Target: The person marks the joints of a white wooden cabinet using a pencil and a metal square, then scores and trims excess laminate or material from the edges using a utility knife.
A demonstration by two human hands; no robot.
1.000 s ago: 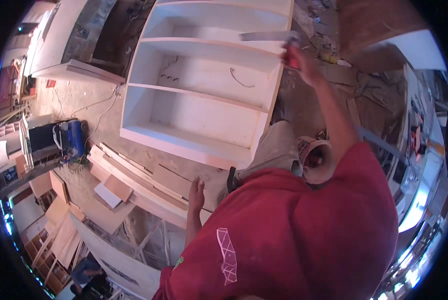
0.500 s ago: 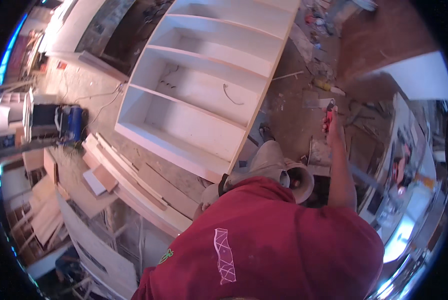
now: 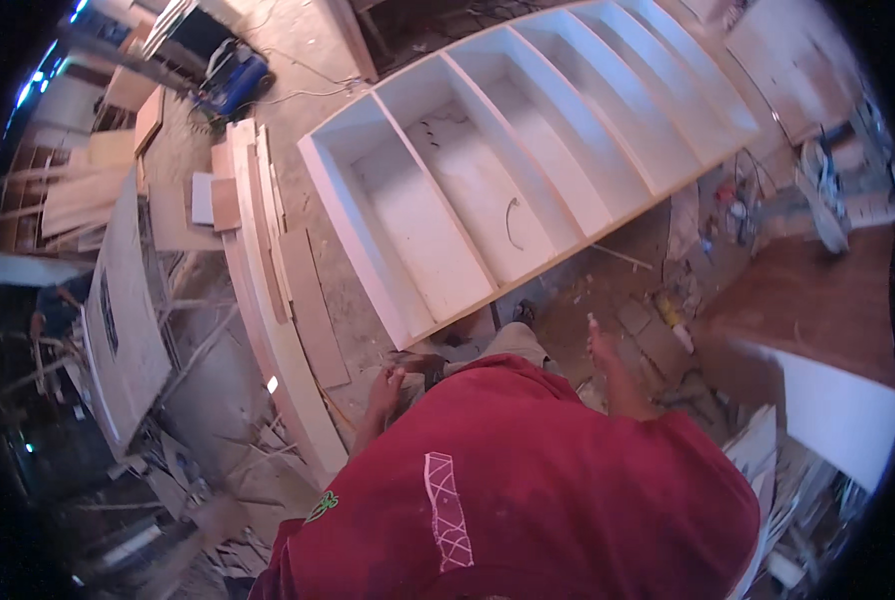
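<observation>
My right hand (image 3: 602,346) is raised in front of my right side, above the cluttered floor. Its fingers are closed, and a small pale tip stands up at their top; what they hold is too small to name. Low at my left side, my left hand (image 3: 388,388) has curled fingers beside my trouser leg; whether it holds anything is hidden. Just ahead of me a large white shelf unit (image 3: 446,222) lies with its open compartments facing up. A short curved cord (image 3: 513,222) rests inside one compartment.
Long boards (image 3: 268,290) lie on the floor to my left. A blue machine (image 3: 236,82) stands at the far left with cables near it. On the right are a brown panel (image 3: 818,305) and a white panel (image 3: 840,412). A person (image 3: 56,310) is at the left edge.
My view has turned right, so the shelf unit appears rotated. My right hand has drawn closer to my body; the red tool it held no longer shows. My left hand has come into view.
</observation>
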